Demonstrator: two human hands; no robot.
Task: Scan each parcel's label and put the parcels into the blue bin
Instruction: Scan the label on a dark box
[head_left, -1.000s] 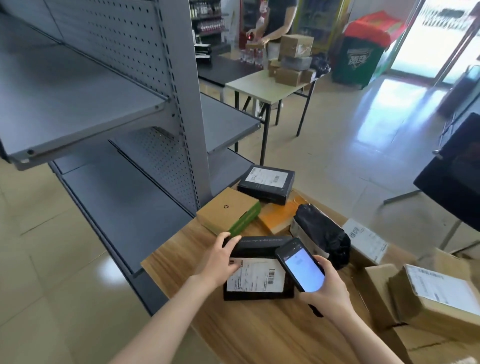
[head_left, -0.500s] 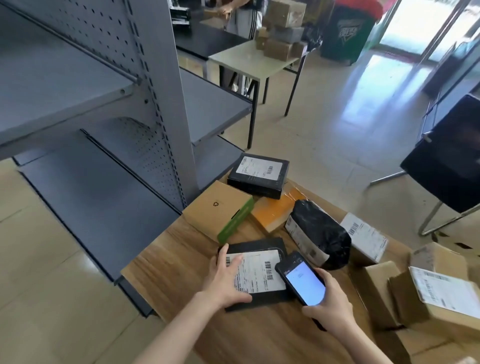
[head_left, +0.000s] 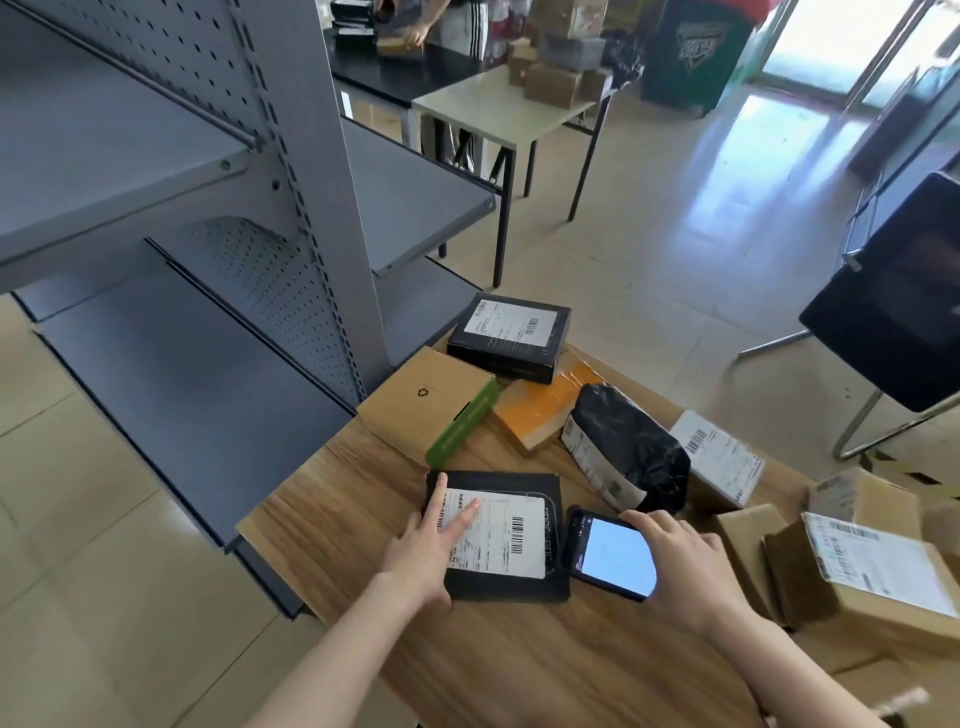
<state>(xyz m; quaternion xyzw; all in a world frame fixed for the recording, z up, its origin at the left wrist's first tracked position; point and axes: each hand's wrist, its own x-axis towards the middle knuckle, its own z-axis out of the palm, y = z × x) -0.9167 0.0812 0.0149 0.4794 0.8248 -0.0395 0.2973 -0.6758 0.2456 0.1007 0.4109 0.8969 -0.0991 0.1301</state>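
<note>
Bare left grip (head_left: 423, 551) and bare right grip (head_left: 685, 566) on 2 slim, bare forearms (head_left: 332, 649).
</note>
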